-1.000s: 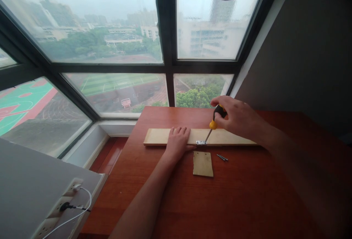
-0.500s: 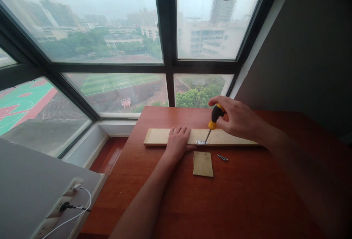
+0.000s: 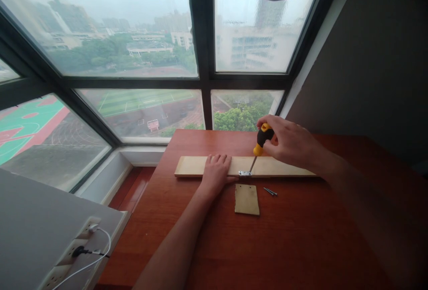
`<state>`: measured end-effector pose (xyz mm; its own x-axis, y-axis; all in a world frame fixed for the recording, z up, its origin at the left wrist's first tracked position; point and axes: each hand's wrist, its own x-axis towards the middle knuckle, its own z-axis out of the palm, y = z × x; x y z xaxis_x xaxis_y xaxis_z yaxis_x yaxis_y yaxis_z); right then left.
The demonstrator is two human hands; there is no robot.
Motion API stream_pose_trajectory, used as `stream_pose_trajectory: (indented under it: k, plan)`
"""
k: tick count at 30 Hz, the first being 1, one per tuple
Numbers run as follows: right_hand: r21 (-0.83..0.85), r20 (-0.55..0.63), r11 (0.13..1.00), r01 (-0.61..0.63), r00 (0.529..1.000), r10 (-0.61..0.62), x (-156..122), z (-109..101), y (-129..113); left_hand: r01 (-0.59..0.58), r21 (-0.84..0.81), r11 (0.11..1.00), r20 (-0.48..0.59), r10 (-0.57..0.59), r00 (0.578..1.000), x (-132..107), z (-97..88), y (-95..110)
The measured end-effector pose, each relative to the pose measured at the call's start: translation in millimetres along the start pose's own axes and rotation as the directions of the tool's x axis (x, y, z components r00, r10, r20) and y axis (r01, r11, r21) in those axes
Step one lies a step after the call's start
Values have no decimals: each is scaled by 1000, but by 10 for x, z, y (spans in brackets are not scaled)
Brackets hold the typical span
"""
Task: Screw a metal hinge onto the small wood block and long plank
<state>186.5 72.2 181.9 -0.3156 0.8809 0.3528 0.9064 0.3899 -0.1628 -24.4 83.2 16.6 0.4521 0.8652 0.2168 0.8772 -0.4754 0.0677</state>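
Note:
A long pale wooden board (image 3: 190,165) lies across the far part of the red-brown table (image 3: 254,245). My left hand (image 3: 216,172) lies flat on the board, fingers stretched out, pressing it down. My right hand (image 3: 289,142) is closed around a screwdriver (image 3: 260,143) with a black and yellow handle. Its tip stands on a small metal bracket (image 3: 244,173) at the board's near edge. A small wooden piece (image 3: 247,199) lies just in front of the board, with two screws (image 3: 269,191) to its right.
Large windows (image 3: 140,58) rise behind the table's far edge. A grey wall (image 3: 374,67) stands at the right. At lower left a white power strip (image 3: 72,254) with a plugged cable sits on a grey surface. A gap drops between table and window sill on the left.
My right hand has turned on the screwdriver handle, which now shows more of its yellow top. The left hand and the board have not moved.

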Motion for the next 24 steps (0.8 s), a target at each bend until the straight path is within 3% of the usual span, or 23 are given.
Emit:
stream_pose_trajectory:
  k: [7,18,24]
  plan:
    - [-73,-90,997,-25,996,19,38,40,10,-4,15,1000,-8,4,1000,-3,14,-5]
    - [185,-7,981,60,998,-60,45,45,24,-4,6,1000,-6,4,1000,-7,13,-7]
    - [-104,-105,994,-30,994,19,83,89,2,-4,10,1000,-10,5,1000,-2,14,-8]
